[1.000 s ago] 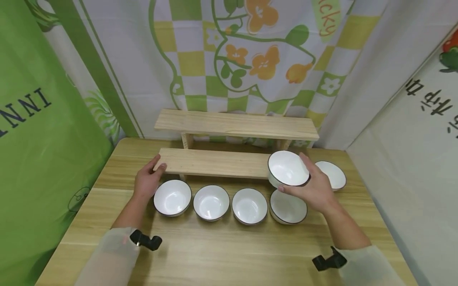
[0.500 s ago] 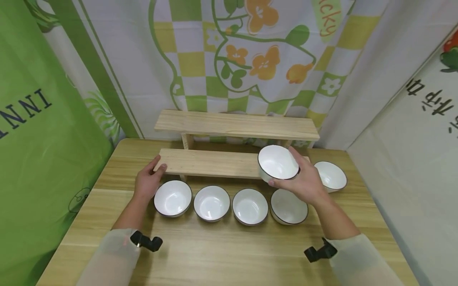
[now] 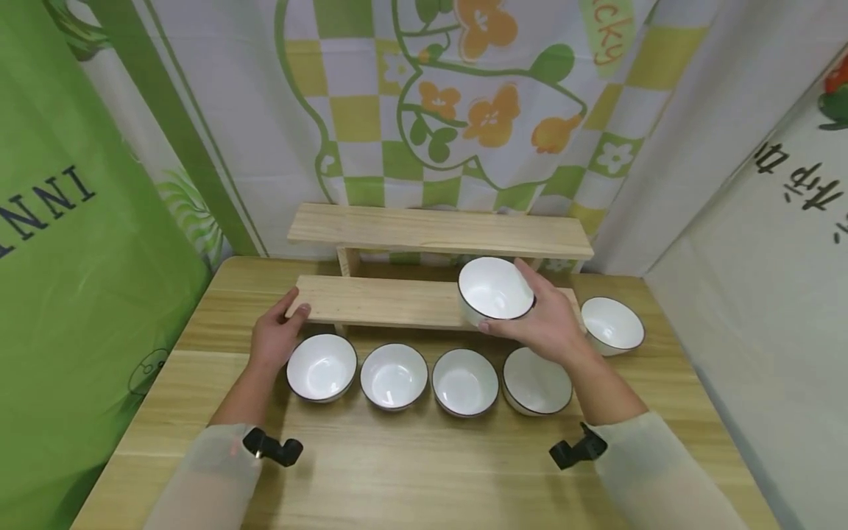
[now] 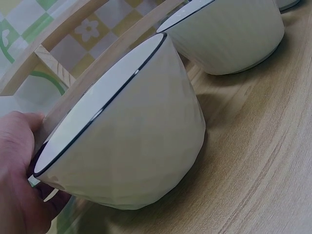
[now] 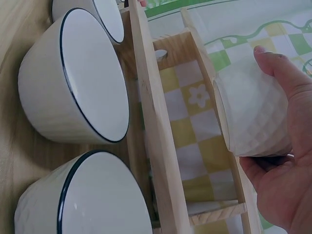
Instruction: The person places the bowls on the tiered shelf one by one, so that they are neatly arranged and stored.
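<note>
We see the right hand wrapped around a white bowl, thumb under its near side and fingers over the far side, holding it tilted just above the right part of the lower shelf, a little right of centre in the head view. In the right wrist view the same bowl sits at the right edge, gripped in the hand, beyond the shelf board that runs up the middle of the frame.

The left hand lies at centre left, fingers fairly straight, its fingertips resting on the left end of the lower shelf; it holds nothing. The two hands are well apart.

Below the shelf, four bowls stand in a row on the table: the leftmost just beside the left hand, then the second, third and fourth. A fifth bowl stands at the right, near the shelf's end. The upper shelf runs across behind.
</note>
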Action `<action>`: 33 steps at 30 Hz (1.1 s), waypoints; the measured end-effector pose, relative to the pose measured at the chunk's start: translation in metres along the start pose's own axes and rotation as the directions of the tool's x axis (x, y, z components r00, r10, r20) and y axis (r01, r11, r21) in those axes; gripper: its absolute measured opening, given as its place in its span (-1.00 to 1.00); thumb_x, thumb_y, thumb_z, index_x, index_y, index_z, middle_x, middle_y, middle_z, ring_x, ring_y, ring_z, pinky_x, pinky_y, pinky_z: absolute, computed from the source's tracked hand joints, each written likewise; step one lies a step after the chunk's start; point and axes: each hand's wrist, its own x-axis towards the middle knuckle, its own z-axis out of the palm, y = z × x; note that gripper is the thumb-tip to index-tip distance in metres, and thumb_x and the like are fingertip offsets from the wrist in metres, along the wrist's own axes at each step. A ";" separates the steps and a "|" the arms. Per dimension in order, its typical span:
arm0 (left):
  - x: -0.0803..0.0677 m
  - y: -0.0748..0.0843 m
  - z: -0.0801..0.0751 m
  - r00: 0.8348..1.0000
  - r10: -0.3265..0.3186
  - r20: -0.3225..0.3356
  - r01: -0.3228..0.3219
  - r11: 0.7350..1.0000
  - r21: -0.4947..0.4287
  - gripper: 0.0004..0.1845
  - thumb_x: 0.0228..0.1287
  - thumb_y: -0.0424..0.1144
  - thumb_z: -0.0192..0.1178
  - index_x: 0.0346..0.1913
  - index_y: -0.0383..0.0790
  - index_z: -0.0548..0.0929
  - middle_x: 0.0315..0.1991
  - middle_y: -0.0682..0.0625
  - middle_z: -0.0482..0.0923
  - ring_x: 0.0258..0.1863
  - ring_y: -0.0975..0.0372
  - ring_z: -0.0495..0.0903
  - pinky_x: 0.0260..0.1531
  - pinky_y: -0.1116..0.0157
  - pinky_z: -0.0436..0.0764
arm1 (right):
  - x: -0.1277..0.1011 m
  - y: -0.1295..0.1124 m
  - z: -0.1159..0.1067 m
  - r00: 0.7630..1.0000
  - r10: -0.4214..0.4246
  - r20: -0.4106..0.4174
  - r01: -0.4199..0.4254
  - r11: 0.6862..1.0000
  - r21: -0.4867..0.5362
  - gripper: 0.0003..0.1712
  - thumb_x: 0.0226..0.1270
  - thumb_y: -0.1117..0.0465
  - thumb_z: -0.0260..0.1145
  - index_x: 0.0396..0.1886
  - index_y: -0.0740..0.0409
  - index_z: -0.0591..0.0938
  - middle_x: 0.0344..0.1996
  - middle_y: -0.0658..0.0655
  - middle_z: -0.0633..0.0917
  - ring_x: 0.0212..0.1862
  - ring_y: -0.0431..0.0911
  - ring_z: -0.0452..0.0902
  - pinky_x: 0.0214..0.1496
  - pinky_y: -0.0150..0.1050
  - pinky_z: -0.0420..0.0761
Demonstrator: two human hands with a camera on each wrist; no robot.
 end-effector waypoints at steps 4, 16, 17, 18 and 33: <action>0.001 0.000 -0.001 1.000 0.011 -0.002 -0.011 1.000 -0.002 -0.31 0.22 0.27 0.19 0.39 0.19 0.37 0.41 0.07 0.26 0.36 0.21 0.25 0.28 0.17 0.37 | 0.006 -0.007 0.002 0.999 -0.034 0.018 0.034 0.999 0.033 0.49 -0.48 -0.48 0.56 0.54 -0.21 0.06 0.39 0.21 0.31 0.32 0.16 0.30 0.20 0.15 0.43; 0.005 -0.002 0.003 0.999 0.033 -0.005 -0.033 0.999 -0.023 -0.29 0.19 0.27 0.21 0.38 0.15 0.39 0.39 0.10 0.29 0.33 0.24 0.30 0.25 0.18 0.39 | 0.020 -0.021 0.005 0.999 -0.037 0.032 0.036 0.999 0.024 0.48 -0.51 -0.55 0.50 0.52 -0.28 0.07 0.38 0.16 0.33 0.30 0.12 0.32 0.19 0.11 0.46; 0.004 -0.002 0.002 1.000 0.030 -0.004 -0.030 0.999 -0.014 -0.29 0.20 0.28 0.20 0.38 0.15 0.39 0.40 0.10 0.29 0.34 0.23 0.28 0.27 0.17 0.38 | 0.021 -0.022 0.006 0.999 -0.037 0.037 0.036 0.999 0.026 0.48 -0.51 -0.55 0.50 0.52 -0.30 0.06 0.39 0.15 0.32 0.31 0.12 0.31 0.20 0.11 0.45; 0.004 -0.001 0.001 1.000 0.028 -0.004 -0.028 1.000 -0.007 -0.29 0.20 0.28 0.20 0.39 0.15 0.38 0.40 0.08 0.28 0.35 0.21 0.27 0.28 0.17 0.37 | 0.022 -0.023 0.007 0.998 -0.039 0.040 0.038 0.999 0.032 0.48 -0.51 -0.55 0.50 0.52 -0.31 0.06 0.39 0.13 0.32 0.32 0.11 0.31 0.20 0.11 0.45; 0.001 -0.002 0.003 1.000 0.013 -0.014 -0.013 1.000 0.012 -0.31 0.19 0.31 0.18 0.38 0.22 0.38 0.40 0.11 0.29 0.21 0.23 0.40 0.16 0.21 0.44 | 0.041 -0.044 0.010 0.997 -0.065 0.048 0.061 0.996 0.067 0.47 -0.51 -0.52 0.53 0.52 -0.27 0.10 0.38 0.08 0.36 0.34 0.06 0.29 0.25 0.09 0.39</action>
